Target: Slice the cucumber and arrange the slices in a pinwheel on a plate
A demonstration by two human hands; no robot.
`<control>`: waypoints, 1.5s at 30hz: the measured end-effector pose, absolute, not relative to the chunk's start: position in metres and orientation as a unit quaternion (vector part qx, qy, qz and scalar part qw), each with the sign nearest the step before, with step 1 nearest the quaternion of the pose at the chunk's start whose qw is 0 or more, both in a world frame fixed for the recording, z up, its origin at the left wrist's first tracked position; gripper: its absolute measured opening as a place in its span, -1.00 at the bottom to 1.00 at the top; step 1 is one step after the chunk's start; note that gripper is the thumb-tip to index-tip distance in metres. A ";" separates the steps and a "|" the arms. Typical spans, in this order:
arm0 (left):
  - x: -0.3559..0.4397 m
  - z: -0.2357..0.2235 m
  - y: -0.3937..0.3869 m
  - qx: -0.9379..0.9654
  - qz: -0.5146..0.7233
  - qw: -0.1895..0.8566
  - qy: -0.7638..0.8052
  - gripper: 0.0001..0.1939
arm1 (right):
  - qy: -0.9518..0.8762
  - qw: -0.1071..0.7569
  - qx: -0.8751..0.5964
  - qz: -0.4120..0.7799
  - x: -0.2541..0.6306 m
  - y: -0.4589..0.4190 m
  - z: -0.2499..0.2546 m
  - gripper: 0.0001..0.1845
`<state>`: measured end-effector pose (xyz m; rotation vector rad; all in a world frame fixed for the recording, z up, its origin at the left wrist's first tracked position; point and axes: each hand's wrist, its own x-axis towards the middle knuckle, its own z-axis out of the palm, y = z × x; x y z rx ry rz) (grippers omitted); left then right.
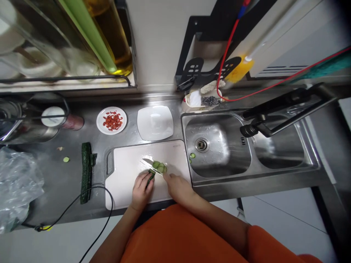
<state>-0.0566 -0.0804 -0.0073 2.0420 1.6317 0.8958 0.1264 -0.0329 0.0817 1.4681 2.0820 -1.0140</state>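
Stainless-steel worktop (63, 175), viewed from above, in a kitchen. Near the middle of a white cutting board (126, 188), your left hand (142, 188) grips a short cucumber piece (150, 176) with curled fingers. Your right hand (178, 187) is closed around the handle end of a knife (148, 161), its blade angled toward the board's far edge. Slicing looks partly done: several cucumber slices (159, 167) overlap beside the blade, while the gripped piece remains to be cut. Those slices are thin, round and pale green with darker rims; the piece's skin is dark green, its cut face hard to make out. By the board's left edge lie a long, bumpy-skinned cucumber (86, 171), seemingly unsliced, and a stub (93, 159). Beyond the board's far edge sit a square white plate (155, 122) and a round plate (101, 125) of red pieces. Right of the board is a sink (219, 160).
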 end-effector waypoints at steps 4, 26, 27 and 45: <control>-0.057 -0.008 -0.081 0.727 0.320 0.180 0.580 -0.76 | 0.754 0.205 0.512 -0.356 0.126 -0.040 0.095 -0.58; -0.057 -0.007 -0.080 0.730 0.321 0.173 0.578 -0.81 | 0.745 0.211 0.514 -0.369 0.127 -0.043 0.101 -0.62; -0.057 -0.007 -0.079 0.730 0.321 0.171 0.578 -0.81 | 0.745 0.211 0.513 -0.371 0.127 -0.042 0.101 -0.62; -0.056 -0.008 -0.077 0.728 0.331 0.191 0.569 -0.77 | 0.764 0.203 0.500 -0.354 0.113 -0.031 0.085 -0.63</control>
